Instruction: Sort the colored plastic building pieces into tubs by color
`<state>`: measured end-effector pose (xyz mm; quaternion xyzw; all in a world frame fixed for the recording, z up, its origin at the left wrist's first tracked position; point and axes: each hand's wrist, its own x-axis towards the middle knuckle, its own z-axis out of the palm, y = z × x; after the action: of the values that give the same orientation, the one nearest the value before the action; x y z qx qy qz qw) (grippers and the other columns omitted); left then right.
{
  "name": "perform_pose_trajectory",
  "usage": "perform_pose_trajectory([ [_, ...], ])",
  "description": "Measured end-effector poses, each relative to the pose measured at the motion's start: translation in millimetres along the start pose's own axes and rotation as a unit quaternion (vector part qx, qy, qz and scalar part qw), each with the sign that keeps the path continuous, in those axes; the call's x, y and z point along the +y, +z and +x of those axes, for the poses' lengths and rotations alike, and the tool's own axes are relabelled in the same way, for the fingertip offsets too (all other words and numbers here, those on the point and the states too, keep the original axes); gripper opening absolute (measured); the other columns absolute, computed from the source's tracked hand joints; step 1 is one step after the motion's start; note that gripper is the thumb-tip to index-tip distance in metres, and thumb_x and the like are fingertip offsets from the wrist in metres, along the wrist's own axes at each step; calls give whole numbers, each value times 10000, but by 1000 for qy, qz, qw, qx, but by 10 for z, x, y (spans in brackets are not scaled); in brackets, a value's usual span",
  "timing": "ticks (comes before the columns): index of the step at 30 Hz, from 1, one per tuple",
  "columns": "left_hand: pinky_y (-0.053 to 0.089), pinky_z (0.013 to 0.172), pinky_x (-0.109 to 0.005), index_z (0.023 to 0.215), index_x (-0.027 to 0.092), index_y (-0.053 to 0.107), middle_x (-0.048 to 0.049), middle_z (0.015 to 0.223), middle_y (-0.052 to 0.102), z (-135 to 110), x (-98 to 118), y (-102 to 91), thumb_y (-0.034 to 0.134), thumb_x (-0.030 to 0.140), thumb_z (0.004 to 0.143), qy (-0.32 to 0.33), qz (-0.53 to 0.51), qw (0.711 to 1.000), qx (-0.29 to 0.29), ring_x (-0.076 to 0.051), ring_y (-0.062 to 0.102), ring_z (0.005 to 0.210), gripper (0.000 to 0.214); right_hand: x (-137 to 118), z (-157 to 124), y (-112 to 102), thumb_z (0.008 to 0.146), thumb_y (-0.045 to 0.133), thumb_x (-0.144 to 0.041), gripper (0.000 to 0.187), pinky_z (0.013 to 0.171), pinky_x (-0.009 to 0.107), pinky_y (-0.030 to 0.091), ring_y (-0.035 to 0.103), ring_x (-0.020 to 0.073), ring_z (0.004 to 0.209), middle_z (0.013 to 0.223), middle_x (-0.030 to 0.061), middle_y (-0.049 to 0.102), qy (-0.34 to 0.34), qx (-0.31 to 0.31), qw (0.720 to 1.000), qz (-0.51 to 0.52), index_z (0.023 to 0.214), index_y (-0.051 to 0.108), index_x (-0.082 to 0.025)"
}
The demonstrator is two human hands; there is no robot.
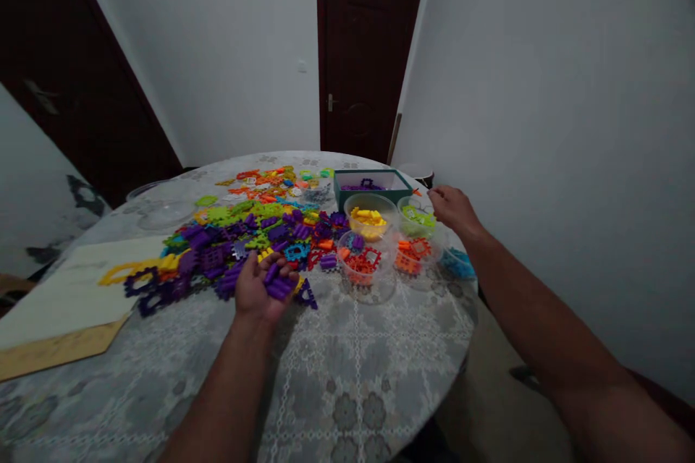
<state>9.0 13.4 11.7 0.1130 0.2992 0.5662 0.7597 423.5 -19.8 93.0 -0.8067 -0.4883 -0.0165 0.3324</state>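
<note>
My left hand (266, 288) is turned palm up at the front of a heap of plastic building pieces. Several purple tube-shaped building pieces (279, 285) lie in its curled fingers. Over the right side of the table, my right hand (452, 208) is raised with its fingers drawn together; what they hold, if anything, is too small to make out. Just below and left of it stands a clear bowl of lime-green pieces (417, 213). The mixed heap (217, 249), mostly purple, spreads left of and behind my left hand.
Clear bowls hold yellow pieces (368, 221), red pieces (363, 264), orange-red pieces (413, 253) and blue pieces (459, 263). Behind them is a dark green box (347, 195) with purple pieces. A pale board (70, 289) lies at left on the round table (347, 383).
</note>
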Motion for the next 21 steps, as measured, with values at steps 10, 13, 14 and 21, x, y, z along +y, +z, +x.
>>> perform_pose_trajectory([
  [10, 490, 522, -255, 851, 153, 623, -19, 670, 567, -15, -117, -167, 424, 534, 1043, -11, -18, 1000, -1, -125, 544, 525, 471, -1135, -1546, 383, 980, 576, -364, 255, 750, 334, 514, 664, 194, 722, 913, 55, 763, -242, -174, 937, 182, 1103, 757, -234],
  [13, 515, 551, -270, 850, 157, 628, -26, 680, 576, 23, -135, -195, 462, 572, 1026, 4, -27, 1000, -7, -135, 563, 554, 481, -1383, -1915, 747, 990, 576, -305, 249, 814, 363, 538, 688, 203, 797, 1087, 77, 764, -304, -203, 907, 210, 1185, 716, -240],
  [14, 527, 568, -277, 847, 160, 629, -26, 679, 577, 40, -149, -206, 481, 590, 1016, 13, -29, 999, -7, -138, 570, 564, 485, -1444, -1994, 875, 991, 580, -291, 260, 843, 378, 543, 699, 218, 853, 1132, 87, 759, -315, -209, 901, 212, 1214, 702, -240],
  [21, 567, 684, -302, 842, 164, 650, -22, 675, 602, 148, -242, -270, 583, 578, 979, 49, -35, 998, -15, -163, 642, 646, 441, -1671, -2123, 1505, 954, 671, -311, 294, 990, 432, 515, 663, 280, 1114, 1191, 130, 718, -295, -207, 907, 217, 1230, 678, -211],
])
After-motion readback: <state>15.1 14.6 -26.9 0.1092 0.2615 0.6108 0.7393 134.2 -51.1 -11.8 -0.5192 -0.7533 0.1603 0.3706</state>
